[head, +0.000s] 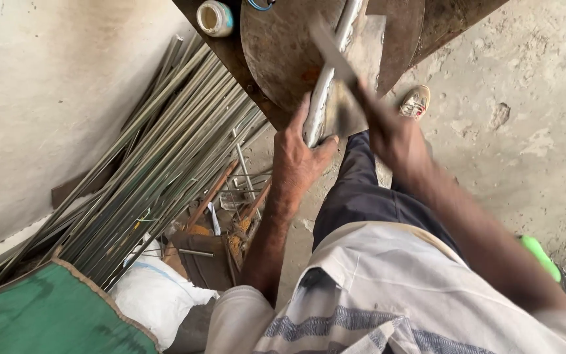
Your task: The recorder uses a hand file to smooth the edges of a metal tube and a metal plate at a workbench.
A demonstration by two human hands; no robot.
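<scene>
Left hand (299, 154) clamps the pipe (325, 78) steady on the worktop (276, 52); right hand (388, 128), blurred, grips a flat tool (332, 52) against it.

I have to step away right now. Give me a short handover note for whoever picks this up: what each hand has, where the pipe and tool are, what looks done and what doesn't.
Left hand: closed around the near end of the metal pipe, which lies across the round steel plate on the workbench.
Right hand: grips a flat tool, blurred in motion, its end over the pipe; its kind cannot be told.
Nearby: a small white jar on the bench corner; a stack of long metal rods leaning against the wall to the left.
Done: pipe placed and steadied on the plate.
Left: the work on the pipe is under way; how far along cannot be told.
</scene>
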